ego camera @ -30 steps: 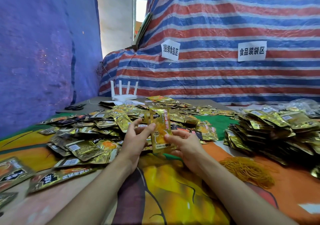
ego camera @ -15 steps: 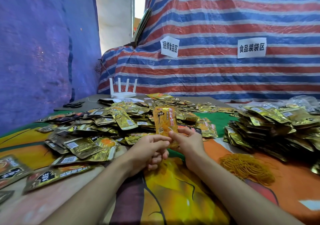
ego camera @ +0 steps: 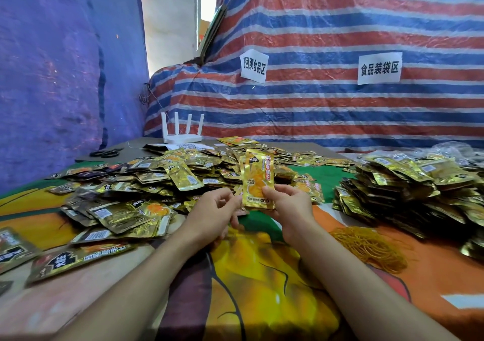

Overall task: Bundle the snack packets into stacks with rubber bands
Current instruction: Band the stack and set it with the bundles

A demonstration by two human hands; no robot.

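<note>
head view, a second earlier: both hands held one gold packet upright between them, the left hand open with its fingers spread against the packet's left edge, the right cupped under its lower right side.

head view, half a second earlier: the left hand had curled in low beside the right, and the packet stood a little higher.

head view, now: the right hand (ego camera: pixel 290 207) was closed on the held packets (ego camera: pixel 258 180), thumb across the printed front, and a second edge showing on the left suggested more than one packet pinched together (how many i could not tell). the left hand (ego camera: pixel 213 216) had come off the front face; its fingers were loosely curled just beside the lower left edge, and whether they gripped anything i could not tell. that shift read to me as squaring up a small stack, with collecting barely begun.

the loose packets (ego camera: pixel 146 188) lay heaped on the left of the patterned cloth (ego camera: pixel 262 275), the pile on the right (ego camera: pixel 408 191) looked neater, and the rubber bands (ego camera: pixel 366 246) sat untouched near the right forearm. no band was on the held packets, so gathering more came first by my reading.
</note>
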